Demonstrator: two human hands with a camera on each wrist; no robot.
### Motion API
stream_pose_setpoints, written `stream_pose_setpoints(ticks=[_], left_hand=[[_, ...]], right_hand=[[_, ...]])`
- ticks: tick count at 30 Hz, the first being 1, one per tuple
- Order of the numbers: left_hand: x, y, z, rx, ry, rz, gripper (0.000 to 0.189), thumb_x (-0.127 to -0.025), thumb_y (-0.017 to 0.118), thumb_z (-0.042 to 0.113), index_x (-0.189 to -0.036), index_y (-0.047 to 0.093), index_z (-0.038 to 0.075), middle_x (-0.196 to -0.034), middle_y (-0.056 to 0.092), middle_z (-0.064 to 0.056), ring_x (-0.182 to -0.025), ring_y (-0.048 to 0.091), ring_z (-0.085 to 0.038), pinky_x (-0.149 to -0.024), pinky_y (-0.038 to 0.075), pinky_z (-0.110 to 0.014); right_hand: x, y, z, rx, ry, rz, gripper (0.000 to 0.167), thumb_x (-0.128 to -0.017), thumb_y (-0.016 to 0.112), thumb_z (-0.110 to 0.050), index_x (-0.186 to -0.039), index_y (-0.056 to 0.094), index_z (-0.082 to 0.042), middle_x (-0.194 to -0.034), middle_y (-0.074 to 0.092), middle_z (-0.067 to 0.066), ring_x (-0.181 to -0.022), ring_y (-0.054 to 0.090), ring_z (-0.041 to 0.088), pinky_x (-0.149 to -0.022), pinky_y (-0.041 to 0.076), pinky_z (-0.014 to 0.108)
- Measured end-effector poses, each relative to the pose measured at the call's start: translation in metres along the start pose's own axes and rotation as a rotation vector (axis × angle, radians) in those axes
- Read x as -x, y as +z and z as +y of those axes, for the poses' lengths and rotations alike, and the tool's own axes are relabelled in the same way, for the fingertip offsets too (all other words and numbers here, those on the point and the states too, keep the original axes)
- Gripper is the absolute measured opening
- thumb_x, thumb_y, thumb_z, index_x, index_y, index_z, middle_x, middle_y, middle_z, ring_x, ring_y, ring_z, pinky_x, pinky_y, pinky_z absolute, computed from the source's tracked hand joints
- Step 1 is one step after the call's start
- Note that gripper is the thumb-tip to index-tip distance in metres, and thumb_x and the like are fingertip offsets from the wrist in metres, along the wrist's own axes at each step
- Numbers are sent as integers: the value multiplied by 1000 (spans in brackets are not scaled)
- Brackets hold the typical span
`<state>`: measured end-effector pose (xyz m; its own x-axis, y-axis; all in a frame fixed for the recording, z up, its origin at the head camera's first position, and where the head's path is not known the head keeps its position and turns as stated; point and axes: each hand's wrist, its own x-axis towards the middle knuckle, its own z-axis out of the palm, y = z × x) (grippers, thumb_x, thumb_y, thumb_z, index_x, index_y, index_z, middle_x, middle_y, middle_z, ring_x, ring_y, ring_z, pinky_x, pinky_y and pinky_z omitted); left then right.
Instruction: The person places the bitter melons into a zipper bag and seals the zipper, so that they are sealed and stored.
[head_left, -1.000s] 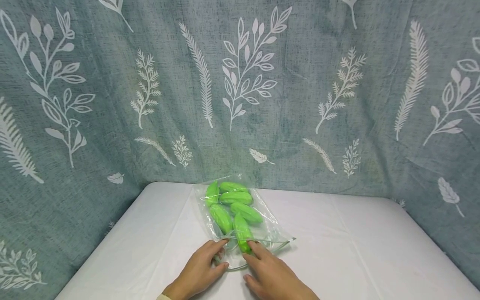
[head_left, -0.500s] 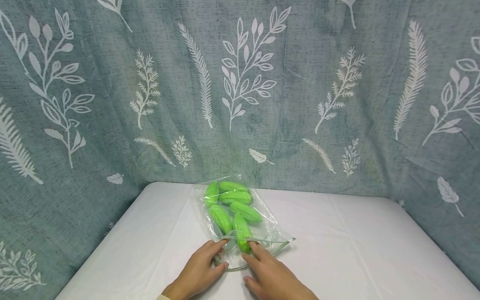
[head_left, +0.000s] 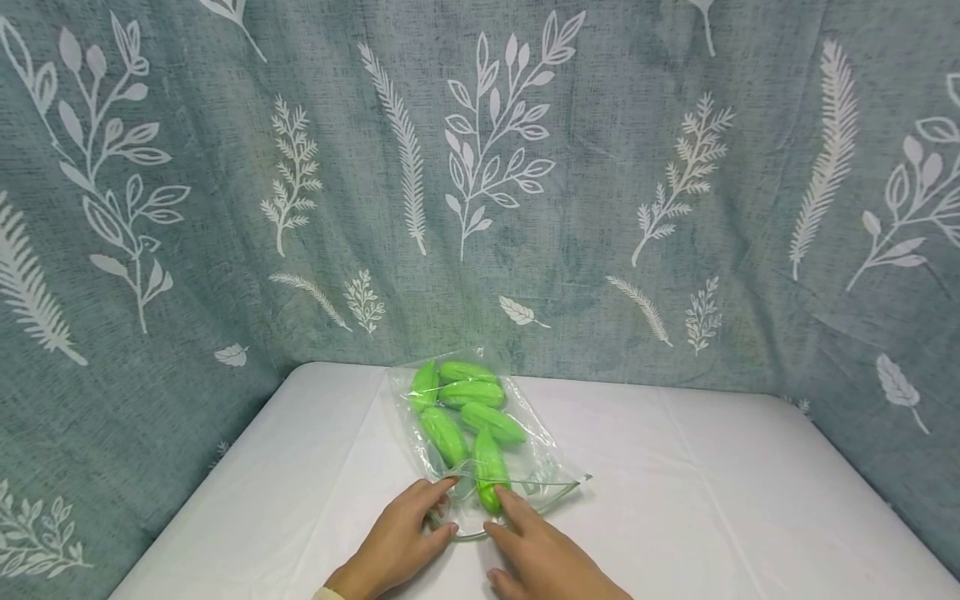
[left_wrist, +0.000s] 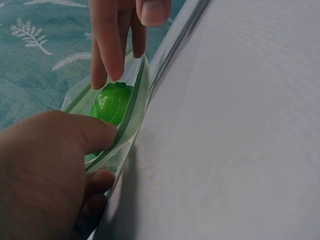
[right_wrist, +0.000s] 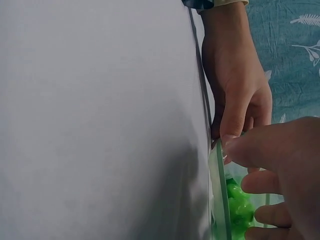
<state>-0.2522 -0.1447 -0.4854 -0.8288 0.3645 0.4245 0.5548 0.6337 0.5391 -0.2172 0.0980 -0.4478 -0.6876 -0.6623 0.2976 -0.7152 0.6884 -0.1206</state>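
Observation:
A clear zip bag (head_left: 536,450) with a green zip strip lies on the white cloth, its mouth towards me. Inside are several bright green, ridged vegetables (head_left: 472,394) shaped like bitter gourds. My left hand (head_left: 408,529) pinches the left side of the bag's mouth, thumb over the rim (left_wrist: 131,107) and the other fingers below. The nearest green vegetable (head_left: 491,462) lies just within the mouth, its blunt end towards me. My right hand (head_left: 543,550) is at the opening, fingers extended, with fingertips (left_wrist: 116,74) right at that end.
A white cloth (head_left: 675,483) covers the table under the bag. Behind and to both sides hangs a grey-green curtain (head_left: 600,208) with white leaf prints, close to the table's back edge and the bag's far end.
The nearest green vegetable has shifted slightly right and towards me. My right fingers have slid back a little from it. The left hand has kept its hold on the bag.

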Motion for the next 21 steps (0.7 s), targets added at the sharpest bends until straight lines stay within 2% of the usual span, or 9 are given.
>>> stream_pose_setpoints(ticks=[4, 11, 21], left_hand=[[0, 0, 0, -7, -3, -3, 56, -87, 77, 24, -139, 58, 13, -100, 59, 11, -87, 54, -3, -78, 51, -29], [-1, 2, -3, -8, -20, -23, 58, -87, 77, 23, -140, 57, 12, -101, 59, 10, -86, 53, -2, -79, 51, -28], [-1, 2, -4, -5, -16, -21, 58, -87, 77, 23, -140, 58, 12, -101, 60, 9, -86, 53, -2, -78, 51, -28]], right_hand=[[1, -1, -2, 32, -33, 6, 51, -89, 74, -37, -130, 65, -7, -149, 46, 18, -132, 50, 32, -99, 50, 44], [-1, -1, -1, 27, 2, -59, 54, -89, 73, -38, -134, 63, -9, -150, 45, 19, -131, 51, 33, -99, 50, 44], [-5, 0, 1, 5, 19, -43, 54, -90, 72, -38, -135, 62, -10, -150, 44, 20, -131, 50, 34, -96, 51, 46]])
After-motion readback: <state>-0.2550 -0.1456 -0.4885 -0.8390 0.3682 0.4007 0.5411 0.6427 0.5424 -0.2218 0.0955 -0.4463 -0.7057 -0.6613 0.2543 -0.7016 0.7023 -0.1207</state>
